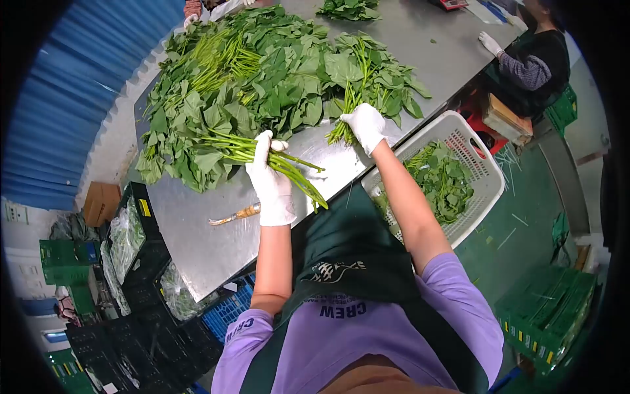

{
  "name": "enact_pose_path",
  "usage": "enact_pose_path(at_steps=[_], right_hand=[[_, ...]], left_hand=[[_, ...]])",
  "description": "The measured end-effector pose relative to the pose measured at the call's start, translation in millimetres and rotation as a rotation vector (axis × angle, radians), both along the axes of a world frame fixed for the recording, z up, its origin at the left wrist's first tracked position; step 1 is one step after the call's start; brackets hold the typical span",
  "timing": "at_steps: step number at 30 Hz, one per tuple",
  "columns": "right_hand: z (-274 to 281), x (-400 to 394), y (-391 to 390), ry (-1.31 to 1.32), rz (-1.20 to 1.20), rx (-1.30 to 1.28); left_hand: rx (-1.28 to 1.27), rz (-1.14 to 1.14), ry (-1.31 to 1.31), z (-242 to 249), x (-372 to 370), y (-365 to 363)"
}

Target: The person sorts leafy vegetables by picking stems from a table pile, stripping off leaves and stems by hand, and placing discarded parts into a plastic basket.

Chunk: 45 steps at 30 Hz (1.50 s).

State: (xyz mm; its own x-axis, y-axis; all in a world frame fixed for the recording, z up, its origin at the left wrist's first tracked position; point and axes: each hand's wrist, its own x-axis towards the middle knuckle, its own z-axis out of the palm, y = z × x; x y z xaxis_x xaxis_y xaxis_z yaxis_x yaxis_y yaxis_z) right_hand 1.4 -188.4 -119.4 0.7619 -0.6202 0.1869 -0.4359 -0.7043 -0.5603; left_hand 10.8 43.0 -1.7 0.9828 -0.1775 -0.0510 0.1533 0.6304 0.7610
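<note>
White-gloved, my left hand is closed around several long green stems, with their cut ends pointing down and right. Leaves of this bunch of leafy greens merge into the big pile of leafy greens on the metal table. My right hand, also gloved, grips the stems of a second bunch of leafy greens at the pile's right side; its leaves spread away from me. Beside my left wrist lies a small curved knife with a wooden handle, its end hidden by the wrist.
A white perforated basket holding leafy greens stands against the table's right edge. Across the metal table, a person's gloved hand rests on the surface. Dark crates stand at left, and green crates at right.
</note>
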Motion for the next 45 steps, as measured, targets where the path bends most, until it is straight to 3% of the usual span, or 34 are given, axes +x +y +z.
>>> enact_pose_path(at_steps=[1, 3, 6, 10, 12, 15, 19, 21, 25, 28, 29, 32, 33, 34, 36, 37, 38, 41, 42, 45], right_hand=[[-1, 3, -3, -0.039, 0.057, -0.051], [22, -6, 0, -0.072, -0.097, 0.339], [39, -15, 15, -0.465, -0.106, 0.478], [94, -31, 59, -0.686, 0.05, 0.358], [115, -37, 68, -0.429, 0.12, 0.307], [95, -30, 73, -0.423, 0.233, 0.136], [92, -45, 93, -0.414, 0.293, 0.094], [93, -50, 98, -0.381, 0.3, 0.07], [84, -52, 99, -0.489, 0.327, -0.33], [89, -63, 99, -0.363, 0.403, -0.508], [94, -70, 101, -0.203, 0.406, -0.54], [103, -80, 98, -0.238, 0.391, -0.444], [98, -83, 93, -0.28, 0.428, -0.211], [95, -80, 86, -0.161, 0.528, 0.605], [99, -77, 67, 0.1, 0.736, 1.342], [104, -77, 72, -0.026, 0.741, 1.56], [105, -75, 74, -0.11, 0.677, 1.676], [104, -72, 72, -0.288, 0.53, 1.597], [101, -75, 68, -0.339, 0.606, 1.553], [95, -94, 63, -0.518, 0.515, 1.618]], left_hand=[[0.0, 0.002, -0.004, 1, -1, 1], [0.019, 0.026, -0.049, 2, 1, 4], [0.024, 0.082, 0.021, 1, 6, 11], [0.025, 0.136, 0.057, -1, 13, 15], [0.038, 0.156, 0.081, 0, 15, 16], [-0.017, 0.143, 0.127, 0, 21, 23], [-0.037, 0.138, 0.174, 16, 24, 28], [-0.045, 0.016, 0.144, 17, 29, 29], [-0.009, -0.237, 0.087, 23, 34, 15], [0.101, -0.328, 0.047, 34, 27, 1], [0.134, -0.316, 0.0, 30, 27, -3], [0.195, -0.338, -0.056, 30, 27, -10], [0.191, -0.371, -0.068, 33, 26, -7], [0.188, -0.404, -0.078, 35, 27, -5], [0.258, -0.529, -0.12, 40, 25, -2], [0.295, -0.546, -0.118, 47, 17, -2], [0.328, -0.562, -0.12, 51, 12, -4], [0.36, -0.55, -0.157, 42, 15, -8], [0.318, -0.512, -0.162, 38, 16, -8], [0.167, -0.383, -0.047, 25, 25, -7]])
